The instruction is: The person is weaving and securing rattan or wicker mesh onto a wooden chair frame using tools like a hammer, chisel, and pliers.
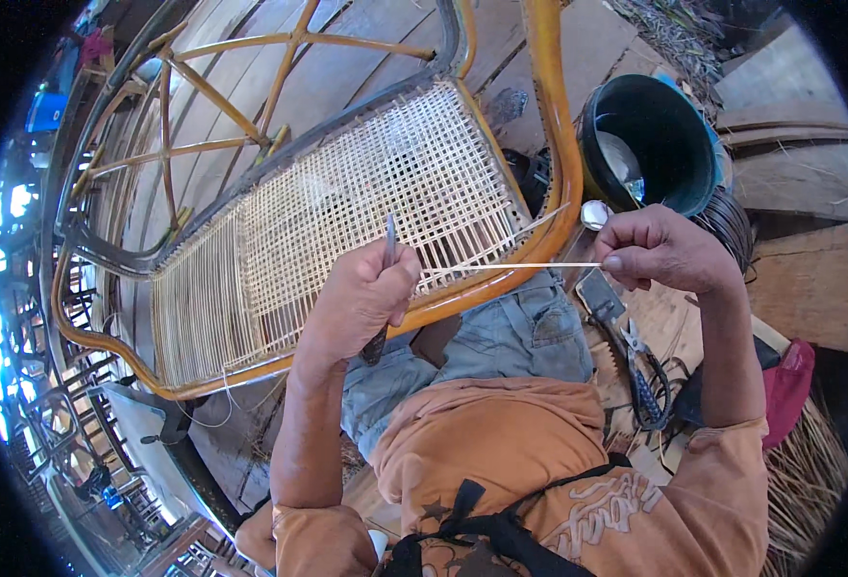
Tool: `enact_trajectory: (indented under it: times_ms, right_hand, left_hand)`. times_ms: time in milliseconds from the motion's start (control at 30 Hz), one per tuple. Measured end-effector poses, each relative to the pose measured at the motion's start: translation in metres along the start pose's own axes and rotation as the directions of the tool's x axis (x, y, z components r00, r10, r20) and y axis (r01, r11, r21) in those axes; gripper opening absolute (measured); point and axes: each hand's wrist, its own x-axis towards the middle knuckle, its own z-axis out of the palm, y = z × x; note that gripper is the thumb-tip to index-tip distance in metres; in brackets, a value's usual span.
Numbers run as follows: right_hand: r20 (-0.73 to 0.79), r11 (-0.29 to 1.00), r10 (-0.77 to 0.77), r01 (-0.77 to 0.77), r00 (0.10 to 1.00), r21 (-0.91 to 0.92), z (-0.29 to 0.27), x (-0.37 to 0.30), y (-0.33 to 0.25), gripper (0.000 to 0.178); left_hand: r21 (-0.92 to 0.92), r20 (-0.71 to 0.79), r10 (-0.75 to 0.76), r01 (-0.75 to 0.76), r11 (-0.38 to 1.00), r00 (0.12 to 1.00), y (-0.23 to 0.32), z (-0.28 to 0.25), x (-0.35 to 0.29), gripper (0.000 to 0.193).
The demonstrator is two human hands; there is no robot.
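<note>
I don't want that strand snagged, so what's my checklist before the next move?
1. Strand taut: ok, straight between the hands.
2. Right hand gripping it: ok, pinched by its end.
3. Tool secure in left hand: ok, tip up.
4. Panel crosswoven throughout: not ok, left part runs mostly one way.
5. Scissors away from strand: ok, lying below right hand.
6. Water in bucket: cannot tell.

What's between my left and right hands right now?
In the head view, a thin pale strand stretches straight between left hand and right hand, crossing in front of the woven panel and glossy orange-brown frame.
</note>
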Motion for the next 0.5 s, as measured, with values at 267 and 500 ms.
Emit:
enact_trajectory:
  times_ms: [267,500]
  right_hand:
    - [-0.166,0.971,-0.013,-0.027,0.986,-0.238,0.018,-0.012,-0.003,0.01]
    - [-0.316,0.957,-0.245,0.176,0.917,-0.231,0.028,-0.018,0.009,0.013]
  left_hand:
    - [-0.047,0.004,0.121,-0.121,0.992,0.993,0.004,0.007,-0.02,0.013]
    - [0.086,-0.059,0.229,-0.223,0.971,0.972,0.002,0.019,-0.034,0.004]
